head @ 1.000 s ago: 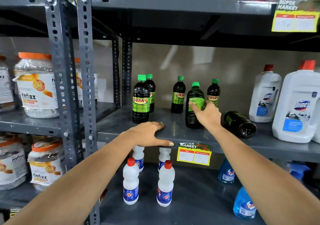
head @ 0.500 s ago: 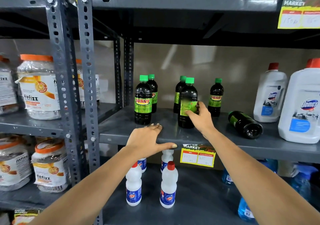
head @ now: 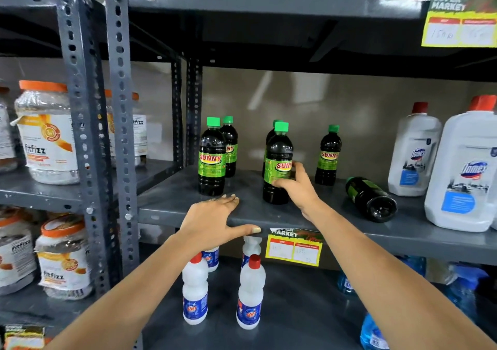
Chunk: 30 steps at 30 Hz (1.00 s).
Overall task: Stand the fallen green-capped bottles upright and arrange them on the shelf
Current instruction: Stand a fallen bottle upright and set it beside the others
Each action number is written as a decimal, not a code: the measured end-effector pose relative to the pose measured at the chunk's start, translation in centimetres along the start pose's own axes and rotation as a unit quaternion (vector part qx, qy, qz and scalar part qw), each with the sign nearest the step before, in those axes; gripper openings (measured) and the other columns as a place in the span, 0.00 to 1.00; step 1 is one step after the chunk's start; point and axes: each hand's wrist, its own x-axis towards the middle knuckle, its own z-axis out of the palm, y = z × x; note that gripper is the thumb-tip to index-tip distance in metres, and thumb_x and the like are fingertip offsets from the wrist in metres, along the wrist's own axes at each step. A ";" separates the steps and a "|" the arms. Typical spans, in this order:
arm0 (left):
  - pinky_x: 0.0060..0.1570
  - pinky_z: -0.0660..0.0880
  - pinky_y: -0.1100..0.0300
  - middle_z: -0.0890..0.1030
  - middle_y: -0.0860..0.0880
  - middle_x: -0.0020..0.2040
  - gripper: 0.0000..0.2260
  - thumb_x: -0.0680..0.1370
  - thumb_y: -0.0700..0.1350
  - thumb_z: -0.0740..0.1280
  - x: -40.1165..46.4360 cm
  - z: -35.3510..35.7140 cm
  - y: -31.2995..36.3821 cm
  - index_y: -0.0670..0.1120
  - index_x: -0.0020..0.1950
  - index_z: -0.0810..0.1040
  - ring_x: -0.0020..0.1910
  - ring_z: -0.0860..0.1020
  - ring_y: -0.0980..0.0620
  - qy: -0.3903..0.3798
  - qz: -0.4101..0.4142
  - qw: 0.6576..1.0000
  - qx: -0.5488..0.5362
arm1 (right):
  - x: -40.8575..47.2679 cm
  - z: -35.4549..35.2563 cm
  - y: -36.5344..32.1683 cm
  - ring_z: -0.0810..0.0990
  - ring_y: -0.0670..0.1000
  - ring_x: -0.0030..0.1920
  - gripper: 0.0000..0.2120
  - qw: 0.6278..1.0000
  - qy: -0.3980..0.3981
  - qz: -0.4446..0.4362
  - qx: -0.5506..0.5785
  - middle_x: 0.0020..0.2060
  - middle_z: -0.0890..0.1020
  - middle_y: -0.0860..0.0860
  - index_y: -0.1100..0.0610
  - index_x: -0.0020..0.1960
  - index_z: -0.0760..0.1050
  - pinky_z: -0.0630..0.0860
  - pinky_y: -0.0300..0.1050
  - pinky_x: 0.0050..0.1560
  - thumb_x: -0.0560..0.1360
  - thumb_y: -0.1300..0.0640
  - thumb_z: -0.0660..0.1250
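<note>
The right hand [head: 297, 191] wraps an upright bottle [head: 278, 166] mid-shelf, while the fallen bottle [head: 369, 198] lies near its right, base toward the shelf's [head: 166, 209] front edge, far from the flat-resting left hand [head: 215, 222].

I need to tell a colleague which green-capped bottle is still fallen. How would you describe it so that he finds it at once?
Look at the grey metal shelf that carries the dark SUNNY bottles, between the yellow price tag and the big white Domex jugs. To the right of the bottle held by the right hand lies the fallen bottle. It alone lies on its side, base towards the viewer; the other SUNNY bottles stand upright.
</note>
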 end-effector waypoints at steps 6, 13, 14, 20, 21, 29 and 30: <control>0.64 0.67 0.55 0.63 0.55 0.76 0.50 0.64 0.82 0.43 -0.1 -0.2 0.1 0.52 0.76 0.63 0.73 0.62 0.56 -0.014 0.001 1.000 -0.006 | -0.3 0.1 -0.2 0.77 0.41 0.49 0.32 0.999 0.015 -0.001 -0.041 0.47 0.77 0.39 0.47 0.60 0.66 0.70 0.37 0.45 0.63 0.52 0.80; 0.59 0.71 0.53 0.65 0.52 0.75 0.52 0.63 0.82 0.39 0.3 -1.0 0.1 0.49 0.75 0.63 0.70 0.67 0.51 -0.043 0.026 0.999 0.004 | -0.7 0.2 -0.3 0.78 0.49 0.53 0.33 0.993 0.031 -0.030 -0.108 0.51 0.79 0.46 0.50 0.60 0.67 0.74 0.45 0.55 0.61 0.47 0.80; 0.57 0.72 0.53 0.66 0.52 0.74 0.53 0.63 0.82 0.38 0.3 -1.0 0.1 0.49 0.74 0.64 0.69 0.69 0.50 -0.038 0.026 0.999 0.006 | -0.8 0.2 -0.3 0.78 0.49 0.53 0.33 0.992 0.031 -0.032 -0.114 0.51 0.80 0.47 0.50 0.60 0.67 0.74 0.45 0.55 0.61 0.47 0.80; 0.52 0.74 0.55 0.71 0.51 0.71 0.49 0.67 0.79 0.39 0.3 -0.9 0.3 0.47 0.71 0.69 0.64 0.73 0.50 -0.009 0.030 0.999 0.017 | -1.0 0.2 -0.5 0.78 0.49 0.53 0.37 0.990 0.032 -0.036 -0.132 0.51 0.79 0.46 0.53 0.62 0.67 0.74 0.44 0.53 0.61 0.45 0.80; 0.52 0.74 0.55 0.71 0.50 0.71 0.48 0.67 0.78 0.39 0.2 -0.9 0.4 0.47 0.71 0.69 0.64 0.73 0.50 -0.006 0.029 0.999 0.021 | -1.0 0.2 -0.5 0.78 0.49 0.53 0.37 0.989 0.033 -0.038 -0.136 0.51 0.78 0.46 0.53 0.62 0.67 0.74 0.43 0.53 0.61 0.45 0.80; 0.63 0.66 0.51 0.67 0.51 0.74 0.46 0.69 0.78 0.39 0.5 -2.3 2.4 0.50 0.75 0.65 0.71 0.65 0.50 -0.086 0.106 0.983 -0.122 | -0.8 -1.5 -1.3 0.77 0.50 0.52 0.39 0.986 0.110 -0.034 -0.119 0.52 0.78 0.50 0.52 0.70 0.64 0.73 0.44 0.52 0.66 0.40 0.74; 0.64 0.65 0.52 0.66 0.51 0.75 0.45 0.70 0.77 0.40 0.6 -2.3 3.1 0.50 0.75 0.64 0.71 0.64 0.52 -0.092 0.127 0.979 -0.127 | -0.8 -2.5 -1.6 0.78 0.49 0.51 0.36 0.973 0.141 -0.057 -0.172 0.51 0.78 0.49 0.51 0.68 0.67 0.73 0.44 0.50 0.66 0.38 0.73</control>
